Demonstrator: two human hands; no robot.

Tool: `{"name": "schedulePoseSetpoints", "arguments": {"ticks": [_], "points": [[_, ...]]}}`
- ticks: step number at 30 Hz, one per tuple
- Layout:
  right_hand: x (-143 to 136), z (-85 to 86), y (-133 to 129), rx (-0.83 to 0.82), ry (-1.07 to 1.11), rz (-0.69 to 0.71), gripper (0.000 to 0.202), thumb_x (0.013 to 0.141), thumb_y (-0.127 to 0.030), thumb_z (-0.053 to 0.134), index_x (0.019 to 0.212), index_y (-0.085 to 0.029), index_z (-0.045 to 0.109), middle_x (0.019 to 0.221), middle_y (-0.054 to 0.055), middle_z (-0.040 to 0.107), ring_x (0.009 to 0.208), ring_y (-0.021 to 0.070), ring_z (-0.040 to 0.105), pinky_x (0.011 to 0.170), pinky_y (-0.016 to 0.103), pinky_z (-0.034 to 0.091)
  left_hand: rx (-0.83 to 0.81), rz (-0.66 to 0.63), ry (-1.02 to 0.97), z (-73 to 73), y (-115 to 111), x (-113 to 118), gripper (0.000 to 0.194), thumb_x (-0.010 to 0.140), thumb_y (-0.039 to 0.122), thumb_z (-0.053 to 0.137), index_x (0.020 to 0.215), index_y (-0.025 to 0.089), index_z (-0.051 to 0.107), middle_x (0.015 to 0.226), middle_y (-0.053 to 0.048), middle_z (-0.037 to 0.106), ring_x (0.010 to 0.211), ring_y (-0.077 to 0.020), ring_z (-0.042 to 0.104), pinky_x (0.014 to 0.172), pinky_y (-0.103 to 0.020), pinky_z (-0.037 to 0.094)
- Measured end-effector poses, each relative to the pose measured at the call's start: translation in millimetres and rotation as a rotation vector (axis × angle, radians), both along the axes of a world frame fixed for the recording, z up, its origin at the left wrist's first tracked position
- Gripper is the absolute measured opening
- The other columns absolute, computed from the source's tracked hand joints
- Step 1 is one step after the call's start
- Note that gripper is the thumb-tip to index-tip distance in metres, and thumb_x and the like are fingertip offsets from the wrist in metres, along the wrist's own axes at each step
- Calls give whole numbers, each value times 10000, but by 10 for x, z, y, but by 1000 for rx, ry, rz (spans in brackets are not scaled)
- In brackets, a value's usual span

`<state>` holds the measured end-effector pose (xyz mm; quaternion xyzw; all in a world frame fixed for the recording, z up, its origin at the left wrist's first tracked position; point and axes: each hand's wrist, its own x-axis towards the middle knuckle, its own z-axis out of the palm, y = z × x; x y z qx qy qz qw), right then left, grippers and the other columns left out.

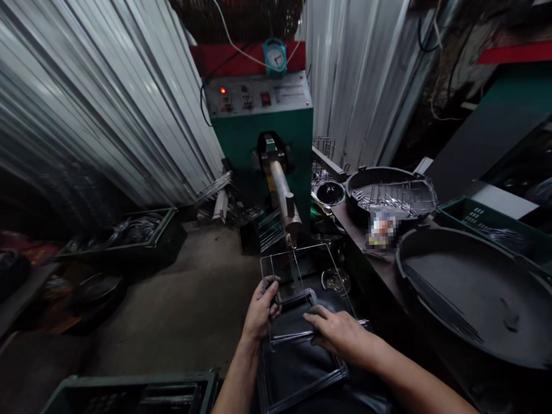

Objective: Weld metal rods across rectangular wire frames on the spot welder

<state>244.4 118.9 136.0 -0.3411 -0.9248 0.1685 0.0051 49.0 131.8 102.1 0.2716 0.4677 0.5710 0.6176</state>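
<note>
Your left grip [267, 300] pinches the wire frame [298, 270] above your lap, its contact with the metal arm [282, 188] unclear. Your right grip [332, 328] hides part of the stacked frames [306, 392]; I cannot tell its hold. The near crate [141, 379] is cut off; leftward, open floor [170, 297].

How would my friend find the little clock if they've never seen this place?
Find the green machine in front of the corrugated metal wall. Above its grey control panel, against a red strip, is the clock. Its turquoise case and round white dial set it apart from the switches below.
</note>
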Motion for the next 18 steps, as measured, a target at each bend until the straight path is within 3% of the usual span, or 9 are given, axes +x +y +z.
{"name": "schedulePoseSetpoints", "arguments": {"ticks": [10,18], "points": [[-13,90,88,31,26,22,442,771,-245,533,1194,-205,413,1107,86,506,797,192,586,629,267,439,-8,18,-15,10,79,10,318,669,388,587,895,201,466,465,90,438,284,3,209,299,-123,161],[36,-32,98,7,59,15,478,771,-248,529,1224,-238,376,1137,73,491,845,177,569,677,257,435,-12,29,60,10,52,29,295,688,396,558,895,207,464,462,96,426,281,0,206,290,-119,166]]}}
